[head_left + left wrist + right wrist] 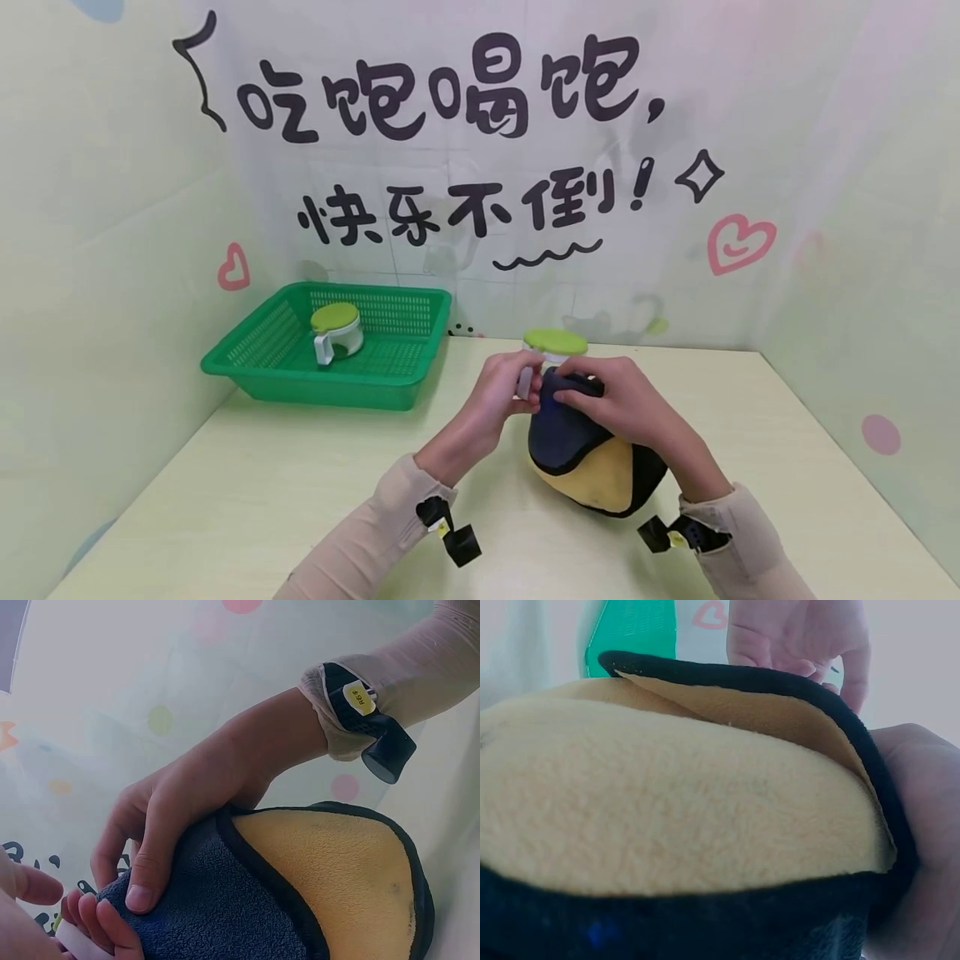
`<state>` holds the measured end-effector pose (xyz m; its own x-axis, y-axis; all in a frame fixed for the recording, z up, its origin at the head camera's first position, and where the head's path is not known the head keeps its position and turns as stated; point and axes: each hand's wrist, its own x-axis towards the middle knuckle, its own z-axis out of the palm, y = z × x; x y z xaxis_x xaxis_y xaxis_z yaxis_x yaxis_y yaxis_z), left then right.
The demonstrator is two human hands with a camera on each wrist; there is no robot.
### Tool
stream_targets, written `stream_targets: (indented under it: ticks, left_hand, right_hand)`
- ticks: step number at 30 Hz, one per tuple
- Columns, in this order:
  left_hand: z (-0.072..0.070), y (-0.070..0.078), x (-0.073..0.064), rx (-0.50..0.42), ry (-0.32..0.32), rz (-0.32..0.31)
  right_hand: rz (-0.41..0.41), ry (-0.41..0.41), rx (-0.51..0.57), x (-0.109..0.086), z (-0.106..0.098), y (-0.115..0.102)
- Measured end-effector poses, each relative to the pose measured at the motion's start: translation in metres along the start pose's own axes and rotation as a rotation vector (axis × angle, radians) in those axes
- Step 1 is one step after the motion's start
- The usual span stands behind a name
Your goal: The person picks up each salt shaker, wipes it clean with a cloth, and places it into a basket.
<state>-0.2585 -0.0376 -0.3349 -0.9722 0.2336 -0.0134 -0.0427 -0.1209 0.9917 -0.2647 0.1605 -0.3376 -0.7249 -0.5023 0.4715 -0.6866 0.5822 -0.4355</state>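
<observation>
In the head view a white jar with a green lid [555, 340] stands toward the back of the table, its body mostly hidden by the hands. My left hand [498, 387] has its fingers curled round the jar's pale handle [524, 383]. A thick two-sided cloth [566, 433], navy and yellow with black edging, hangs from my right hand [630, 400], whose thumb and fingers pinch its top edge close to the jar. From the left wrist, the right thumb lies on the navy side [217, 900]. The yellow side [675, 795] fills much of the right wrist view.
A green plastic basket [330, 392] sits at the back left of the table [300, 492]. Inside it is another white jar with a green lid [335, 317], its handle facing forward. Printed curtains [480, 292] close off the back and sides.
</observation>
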Motion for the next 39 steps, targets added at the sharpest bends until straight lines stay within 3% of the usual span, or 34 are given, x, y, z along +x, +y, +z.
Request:
stream_targets:
  ticks: [39]
  left_hand:
    - [0.0034, -0.0065, 0.0027, 0.033, 0.002, -0.038]
  right_hand:
    - [0.039, -0.075, 0.012, -0.0007, 0.0029, 0.0015]
